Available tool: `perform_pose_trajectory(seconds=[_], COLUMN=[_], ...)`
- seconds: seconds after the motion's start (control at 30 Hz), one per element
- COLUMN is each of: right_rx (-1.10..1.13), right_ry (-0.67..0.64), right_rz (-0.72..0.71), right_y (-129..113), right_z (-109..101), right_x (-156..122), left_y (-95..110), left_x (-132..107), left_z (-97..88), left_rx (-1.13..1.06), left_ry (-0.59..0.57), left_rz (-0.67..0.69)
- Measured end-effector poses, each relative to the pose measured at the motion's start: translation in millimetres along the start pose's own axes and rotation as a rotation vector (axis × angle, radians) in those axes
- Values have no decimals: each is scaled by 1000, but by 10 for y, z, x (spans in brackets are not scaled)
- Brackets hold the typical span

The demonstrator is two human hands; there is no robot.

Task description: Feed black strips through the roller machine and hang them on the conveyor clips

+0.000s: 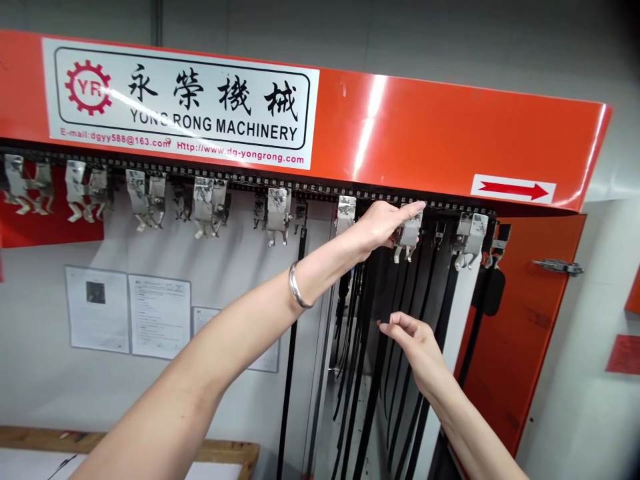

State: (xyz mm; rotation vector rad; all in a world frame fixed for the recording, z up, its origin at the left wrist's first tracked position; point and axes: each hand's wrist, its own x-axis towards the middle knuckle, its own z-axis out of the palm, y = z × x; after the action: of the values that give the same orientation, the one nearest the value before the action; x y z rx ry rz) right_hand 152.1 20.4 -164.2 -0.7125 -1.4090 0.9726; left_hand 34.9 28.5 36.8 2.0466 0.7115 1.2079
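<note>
In the head view, the left hand (387, 225) has its fingers closed around a metal clip (409, 235), which hangs from the chain (240, 183) under the orange beam (425, 137), near the arrow label (513, 189). Lower down, the right hand (417, 343) has thumb and fingertips pressed together beside hanging black straps (358, 373); I cannot tell whether they pinch one.
</note>
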Motion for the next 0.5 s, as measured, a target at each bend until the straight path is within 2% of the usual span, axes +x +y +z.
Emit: perform_pose_trajectory(seconds=[0.1,0.23,0.37,0.43,0.5], right_rx=[5,15,14,-12,-91], right_ry=[5,29,68,109,164], right_rz=[-2,-10,8,17,5], right_y=[3,37,-11,-52,-26], right_z=[8,32,63,92,146], right_x=[-1,22,3,-118,-364], left_y=[-100,-407,-619,-636,-648], left_x=[-160,-453,-501,-512,-653], left_z=[30,121,197,207,210], left_rx=[33,96,126,94,72], left_ry=[42,198,275,269,276], left_rz=[42,36,78,98,118])
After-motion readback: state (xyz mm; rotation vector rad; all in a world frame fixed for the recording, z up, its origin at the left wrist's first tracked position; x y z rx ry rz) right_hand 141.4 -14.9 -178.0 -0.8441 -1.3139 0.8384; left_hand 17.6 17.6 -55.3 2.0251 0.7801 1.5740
